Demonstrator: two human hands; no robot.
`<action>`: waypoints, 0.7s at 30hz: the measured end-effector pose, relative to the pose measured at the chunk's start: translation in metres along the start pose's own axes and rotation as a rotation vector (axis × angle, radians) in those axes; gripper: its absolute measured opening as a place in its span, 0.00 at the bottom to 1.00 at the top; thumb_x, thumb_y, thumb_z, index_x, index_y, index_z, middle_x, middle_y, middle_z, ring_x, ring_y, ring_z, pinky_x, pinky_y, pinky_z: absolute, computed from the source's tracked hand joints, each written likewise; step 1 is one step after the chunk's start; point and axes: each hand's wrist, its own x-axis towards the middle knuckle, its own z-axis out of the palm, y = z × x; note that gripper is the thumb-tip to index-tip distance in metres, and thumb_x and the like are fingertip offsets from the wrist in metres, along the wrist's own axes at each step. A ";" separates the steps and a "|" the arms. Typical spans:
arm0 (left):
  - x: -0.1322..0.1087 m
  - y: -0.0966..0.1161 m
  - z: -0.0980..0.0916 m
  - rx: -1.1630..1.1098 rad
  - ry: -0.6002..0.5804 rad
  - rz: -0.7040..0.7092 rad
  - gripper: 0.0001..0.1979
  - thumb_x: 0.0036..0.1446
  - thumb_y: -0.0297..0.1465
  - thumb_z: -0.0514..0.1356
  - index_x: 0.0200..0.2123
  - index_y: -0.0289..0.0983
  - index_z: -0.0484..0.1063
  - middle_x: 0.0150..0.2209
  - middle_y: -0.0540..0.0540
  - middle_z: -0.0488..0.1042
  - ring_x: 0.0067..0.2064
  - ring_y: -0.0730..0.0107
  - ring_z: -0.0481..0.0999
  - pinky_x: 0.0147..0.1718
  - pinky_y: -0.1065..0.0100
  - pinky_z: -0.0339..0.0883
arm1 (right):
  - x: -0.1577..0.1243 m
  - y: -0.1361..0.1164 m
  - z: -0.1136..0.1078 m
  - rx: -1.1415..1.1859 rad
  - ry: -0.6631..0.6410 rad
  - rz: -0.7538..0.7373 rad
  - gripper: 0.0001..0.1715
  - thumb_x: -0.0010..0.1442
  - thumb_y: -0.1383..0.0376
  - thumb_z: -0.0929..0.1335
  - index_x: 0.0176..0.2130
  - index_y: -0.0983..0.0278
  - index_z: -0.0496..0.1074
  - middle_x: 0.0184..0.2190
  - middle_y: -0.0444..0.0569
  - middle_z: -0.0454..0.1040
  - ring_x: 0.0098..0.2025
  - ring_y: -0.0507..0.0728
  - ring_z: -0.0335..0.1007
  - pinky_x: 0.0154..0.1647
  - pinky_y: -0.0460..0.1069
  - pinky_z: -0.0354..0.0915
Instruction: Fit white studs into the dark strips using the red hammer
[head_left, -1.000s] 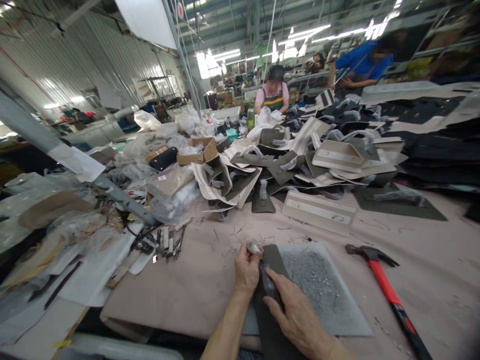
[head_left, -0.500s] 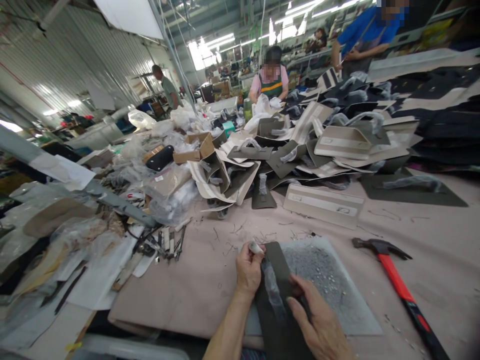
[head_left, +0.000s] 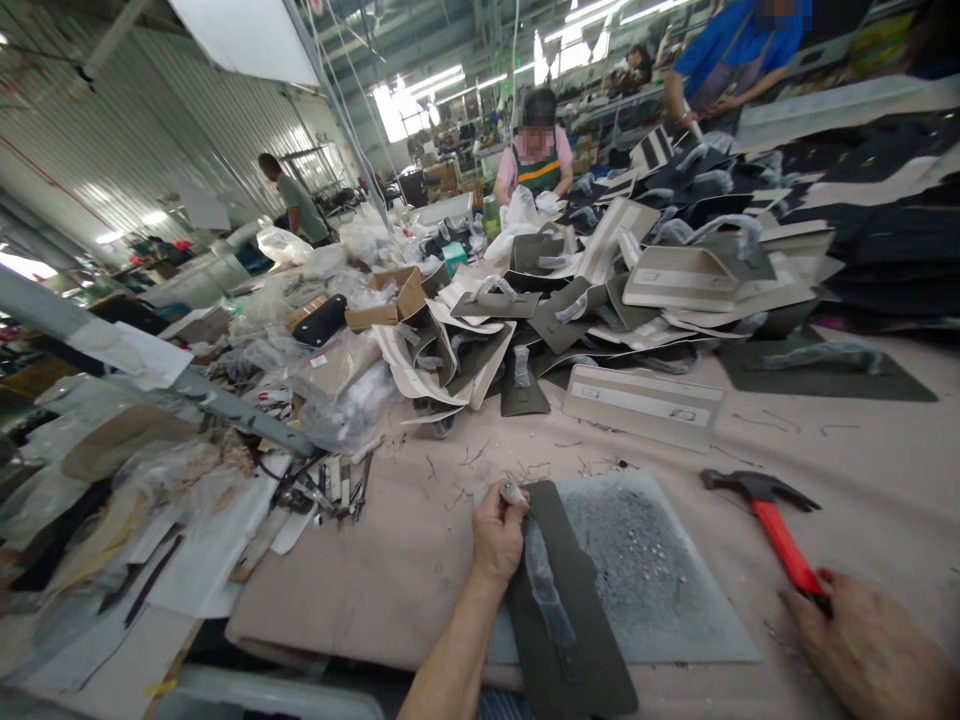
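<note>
A dark grey-green panel [head_left: 581,600] with a plastic-wrapped handle [head_left: 546,580] lies slanted over a worn translucent board [head_left: 652,570]. At the panel's upper left edge my left hand [head_left: 496,530] is closed around a small whitish cylinder [head_left: 512,492], its fingers next to the panel. Far to the right, my right hand [head_left: 870,630] is wrapped round the lower handle of a claw hammer [head_left: 784,540] with a red and black grip. The hammer's head rests on the cloth-covered table, right of the board.
Panels with wrapped handles [head_left: 570,310] are heaped across the back. Plastic bags [head_left: 352,400] and a metal post [head_left: 247,420] stand left, near loose tools [head_left: 337,485]. Dark pieces [head_left: 892,240] are stacked at back right. People work beyond the heap.
My right hand has left the panel, moved right and taken hold of the hammer's handle. My left hand stays in place with the cylinder. A person in the back left has moved left.
</note>
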 end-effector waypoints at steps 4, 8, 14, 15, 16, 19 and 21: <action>-0.003 0.005 0.004 0.002 0.019 0.038 0.05 0.56 0.29 0.60 0.35 0.38 0.75 0.32 0.47 0.79 0.36 0.62 0.78 0.38 0.68 0.68 | 0.013 -0.021 -0.014 0.172 -0.222 0.072 0.24 0.53 0.43 0.69 0.17 0.56 0.71 0.15 0.50 0.64 0.14 0.55 0.58 0.18 0.56 0.60; -0.005 0.005 0.004 0.021 0.011 0.088 0.05 0.56 0.27 0.59 0.34 0.38 0.75 0.31 0.47 0.79 0.35 0.62 0.77 0.37 0.68 0.68 | -0.005 -0.109 -0.036 0.662 -0.486 0.285 0.27 0.50 0.37 0.68 0.23 0.56 0.70 0.17 0.41 0.57 0.14 0.50 0.52 0.11 0.50 0.54; -0.008 0.002 0.003 0.090 -0.025 0.177 0.06 0.58 0.26 0.57 0.32 0.38 0.74 0.29 0.48 0.76 0.33 0.64 0.75 0.35 0.69 0.65 | -0.041 -0.222 -0.038 0.447 -0.464 -0.086 0.30 0.58 0.34 0.61 0.31 0.57 0.67 0.18 0.43 0.62 0.17 0.54 0.57 0.16 0.50 0.55; -0.008 0.001 0.004 0.097 -0.023 0.179 0.06 0.58 0.27 0.57 0.33 0.38 0.74 0.30 0.48 0.76 0.33 0.64 0.75 0.35 0.69 0.65 | -0.043 -0.228 -0.032 0.318 -0.458 -0.280 0.28 0.61 0.38 0.59 0.31 0.57 0.66 0.18 0.44 0.64 0.18 0.54 0.59 0.18 0.50 0.54; -0.008 0.000 0.004 0.102 -0.020 0.178 0.06 0.58 0.26 0.57 0.34 0.38 0.75 0.30 0.48 0.76 0.33 0.64 0.75 0.35 0.69 0.65 | -0.044 -0.232 -0.026 0.207 -0.462 -0.444 0.25 0.64 0.42 0.59 0.30 0.57 0.66 0.17 0.45 0.65 0.18 0.54 0.59 0.19 0.50 0.50; -0.009 -0.005 0.005 0.111 -0.012 0.168 0.08 0.57 0.25 0.57 0.37 0.37 0.76 0.29 0.48 0.76 0.31 0.65 0.74 0.34 0.70 0.65 | -0.042 -0.243 -0.019 -0.010 -0.531 -0.707 0.17 0.66 0.52 0.61 0.30 0.58 0.65 0.15 0.43 0.66 0.14 0.52 0.54 0.21 0.51 0.39; -0.009 -0.007 0.006 0.107 -0.015 0.170 0.08 0.56 0.24 0.56 0.36 0.37 0.75 0.29 0.48 0.76 0.32 0.66 0.74 0.34 0.70 0.65 | -0.039 -0.260 -0.032 -0.028 -0.491 -0.787 0.15 0.67 0.55 0.61 0.30 0.59 0.65 0.15 0.41 0.65 0.13 0.51 0.53 0.20 0.51 0.37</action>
